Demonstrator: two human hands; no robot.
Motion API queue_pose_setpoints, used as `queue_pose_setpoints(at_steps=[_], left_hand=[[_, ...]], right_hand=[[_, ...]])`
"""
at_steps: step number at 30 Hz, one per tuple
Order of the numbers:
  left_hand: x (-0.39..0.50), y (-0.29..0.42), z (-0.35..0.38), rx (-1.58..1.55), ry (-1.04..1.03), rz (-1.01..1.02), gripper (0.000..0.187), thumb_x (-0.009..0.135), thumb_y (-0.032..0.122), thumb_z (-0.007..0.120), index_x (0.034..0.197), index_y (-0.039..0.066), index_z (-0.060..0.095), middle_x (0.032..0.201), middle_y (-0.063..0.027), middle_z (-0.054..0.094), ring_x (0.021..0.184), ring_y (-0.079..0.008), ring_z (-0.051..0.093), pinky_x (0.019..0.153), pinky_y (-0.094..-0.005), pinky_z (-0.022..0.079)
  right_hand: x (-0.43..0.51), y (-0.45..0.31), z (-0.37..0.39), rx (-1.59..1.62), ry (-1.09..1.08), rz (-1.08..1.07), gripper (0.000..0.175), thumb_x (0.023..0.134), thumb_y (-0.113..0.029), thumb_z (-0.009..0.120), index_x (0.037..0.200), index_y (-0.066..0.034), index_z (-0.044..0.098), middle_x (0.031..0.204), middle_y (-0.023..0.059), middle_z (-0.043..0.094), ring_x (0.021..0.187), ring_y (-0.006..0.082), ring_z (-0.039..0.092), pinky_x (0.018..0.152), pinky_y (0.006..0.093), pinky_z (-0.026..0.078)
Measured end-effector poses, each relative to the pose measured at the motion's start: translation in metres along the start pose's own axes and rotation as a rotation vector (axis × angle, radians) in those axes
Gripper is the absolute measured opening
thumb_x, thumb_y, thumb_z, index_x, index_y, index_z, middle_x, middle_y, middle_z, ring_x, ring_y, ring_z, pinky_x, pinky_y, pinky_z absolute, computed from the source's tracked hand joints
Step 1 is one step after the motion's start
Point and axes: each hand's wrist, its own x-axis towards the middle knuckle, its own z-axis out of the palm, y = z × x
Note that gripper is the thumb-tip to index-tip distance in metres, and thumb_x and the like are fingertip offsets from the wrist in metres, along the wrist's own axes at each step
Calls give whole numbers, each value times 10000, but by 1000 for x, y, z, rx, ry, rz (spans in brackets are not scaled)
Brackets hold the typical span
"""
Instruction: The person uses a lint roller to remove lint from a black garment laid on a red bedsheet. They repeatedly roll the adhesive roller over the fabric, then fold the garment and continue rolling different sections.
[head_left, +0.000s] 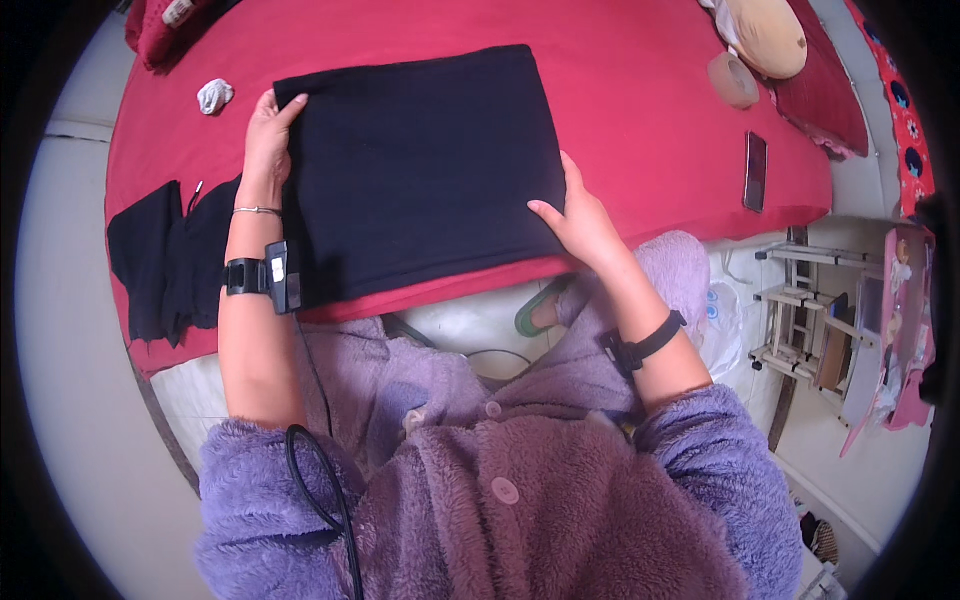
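A black cloth (420, 165), folded into a flat, nearly square panel, lies before me over a red bed sheet (645, 142). My left hand (271, 135) grips its upper left corner, thumb on top and fingers behind the edge. At the right edge is my right hand (581, 214), its thumb over the cloth and its other fingers along or beneath the side; how firmly it holds is hard to see. Left of my left forearm lies a crumpled black garment (169, 262) with a drawcord tip. A small white bunched cloth (215, 97) rests beyond it.
A phone (755, 172), a roll of tape (733, 79) and a dark red pillow (821, 97) are on the bed's right side. Red fabric (154, 41) lies at the far left. A metal-framed rack (806, 322) stands right of the bed. A cable hangs by my left arm.
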Motion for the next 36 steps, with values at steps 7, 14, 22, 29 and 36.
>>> queue_pose_setpoints(at_steps=[7, 14, 22, 29, 36], left_hand=[[-4, -43, 5, 853, 374, 164, 725, 865, 255, 805, 1417, -47, 444, 1387, -246, 553, 1284, -300, 551, 1071, -409, 442], [-114, -11, 76, 1518, -197, 512, 676, 982, 404, 610, 1561, 149, 374, 1660, -96, 277, 1531, -359, 238, 1179, -581, 259], [-153, -16, 91, 1629, -363, 349, 686, 939, 374, 643, 1554, 187, 403, 1656, -69, 292, 1523, -351, 252, 1190, -534, 266], [-158, -20, 90, 1647, -342, 321, 688, 913, 357, 626, 1543, 168, 426, 1657, -81, 300, 1535, -349, 235, 1202, -529, 231], [-162, -18, 87, 1629, -332, 335, 738, 838, 381, 699, 1512, 182, 473, 1641, -84, 326, 1520, -343, 261, 1170, -518, 267]], right_hand=[[6, 10, 1, 57, -34, -39, 903, 921, -343, 721, 1554, 34, 199, 1247, 346, 620, 1169, 471, 621, 1000, 468, 501], [16, 17, -78, 388, -213, 17, 919, 918, -371, 741, 1573, 23, 231, 1393, 285, 547, 1262, 276, 594, 1054, 350, 474], [93, 130, -228, -252, 404, 90, 814, 922, -443, 701, 1532, -26, 359, 1586, 270, 326, 1475, 384, 337, 1191, 429, 326], [155, 217, -267, -629, 517, 162, 776, 946, -433, 654, 1554, -75, 331, 1653, 155, 262, 1533, 342, 232, 1200, 515, 304], [195, 272, -278, -731, 447, 175, 530, 874, -219, 726, 1328, 10, 578, 1242, 280, 642, 1190, 424, 601, 1029, 482, 468]])
